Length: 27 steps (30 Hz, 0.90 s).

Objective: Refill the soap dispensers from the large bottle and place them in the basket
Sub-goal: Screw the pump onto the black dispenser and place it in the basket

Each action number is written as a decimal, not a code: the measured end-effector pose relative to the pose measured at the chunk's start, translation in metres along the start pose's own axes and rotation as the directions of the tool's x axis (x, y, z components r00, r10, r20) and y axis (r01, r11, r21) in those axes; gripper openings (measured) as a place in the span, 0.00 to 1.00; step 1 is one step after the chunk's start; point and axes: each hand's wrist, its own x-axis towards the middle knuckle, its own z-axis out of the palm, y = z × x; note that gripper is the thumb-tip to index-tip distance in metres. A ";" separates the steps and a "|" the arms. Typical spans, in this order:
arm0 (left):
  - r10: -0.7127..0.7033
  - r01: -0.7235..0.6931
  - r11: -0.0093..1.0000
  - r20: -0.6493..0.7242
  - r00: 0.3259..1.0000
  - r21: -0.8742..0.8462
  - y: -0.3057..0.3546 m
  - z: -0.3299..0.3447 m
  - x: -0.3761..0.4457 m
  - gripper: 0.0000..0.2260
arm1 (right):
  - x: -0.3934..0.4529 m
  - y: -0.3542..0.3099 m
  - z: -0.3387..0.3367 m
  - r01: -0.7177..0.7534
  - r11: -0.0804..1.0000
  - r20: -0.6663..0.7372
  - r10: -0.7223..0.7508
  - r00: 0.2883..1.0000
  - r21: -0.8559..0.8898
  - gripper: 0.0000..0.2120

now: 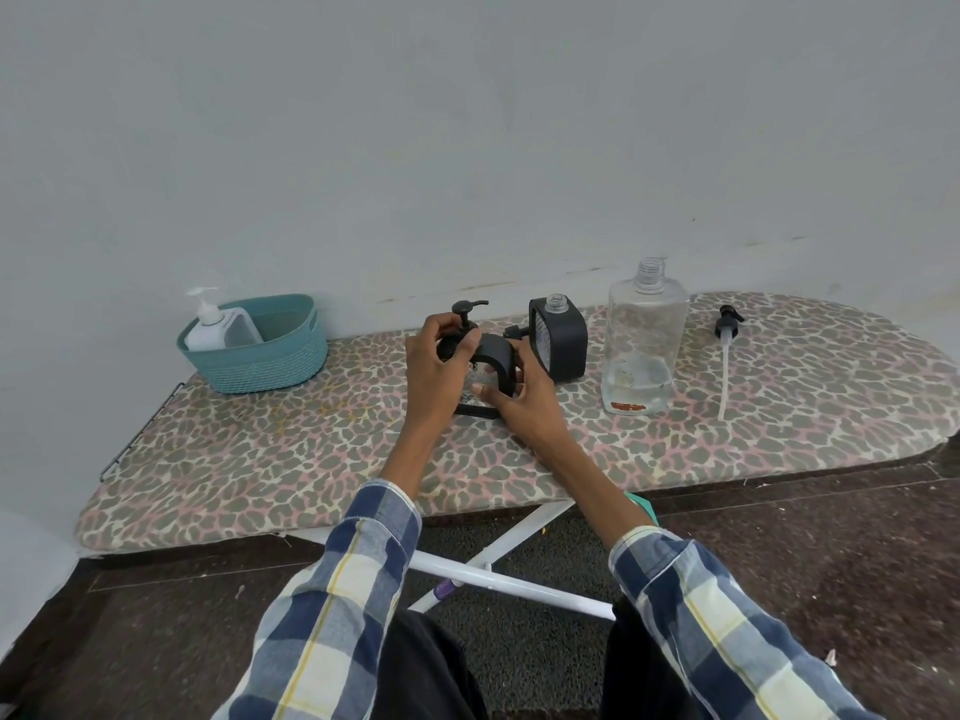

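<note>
Both hands meet over the middle of the ironing board (pixel 270 459), which has a leopard-pattern cover and serves here as the surface. The left hand (pixel 439 356) has its fingers curled around the black pump head (pixel 466 313) of a dispenser, at the collar below the nozzle. The right hand (pixel 524 402) grasps the body of this black dispenser (pixel 496 356) from the side and below, with the thumb pressed on its front; the dispenser is tilted and lifted a little above the surface. Just behind the right hand stands a second black dispenser (pixel 563 337), upright, with its neck open and no pump on it. To the right of it stands the large clear bottle (pixel 644 337), also open at the top, with only a little liquid at the bottom. Further right, apart from the bottle, a loose pump with a long white tube (pixel 726 350) lies flat on the surface. At the far left end of the board is a teal basket (pixel 270 363), and inside it one white pump dispenser (pixel 215 324) leans against the left wall. A small flat black piece (pixel 475 412) lies on the surface under the hands; I cannot tell what it is.
</note>
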 end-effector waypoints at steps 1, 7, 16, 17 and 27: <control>0.004 -0.004 1.000 0.010 1.000 0.008 0.000 -0.001 -0.001 0.11 | 0.000 0.000 0.000 -0.002 1.000 0.004 0.002 1.000 0.001 0.31; 0.013 -0.016 0.999 0.079 0.997 0.029 -0.005 -0.006 -0.005 0.15 | -0.005 -0.009 0.000 -0.036 0.998 0.007 0.035 0.999 0.060 0.24; 0.118 -0.161 0.962 0.194 0.974 0.222 -0.020 -0.020 -0.012 0.27 | 0.001 -0.044 0.003 0.183 0.974 -0.027 -0.188 0.982 -0.131 0.18; 0.128 -0.168 0.954 0.166 0.978 0.249 -0.019 -0.019 -0.014 0.25 | 0.009 -0.048 0.004 0.171 0.971 0.002 -0.173 0.985 -0.165 0.18; 0.107 -0.079 0.904 -0.044 0.993 0.419 -0.017 -0.011 -0.018 0.25 | 0.046 -0.061 -0.001 0.049 0.982 0.083 -0.035 0.996 -0.180 0.18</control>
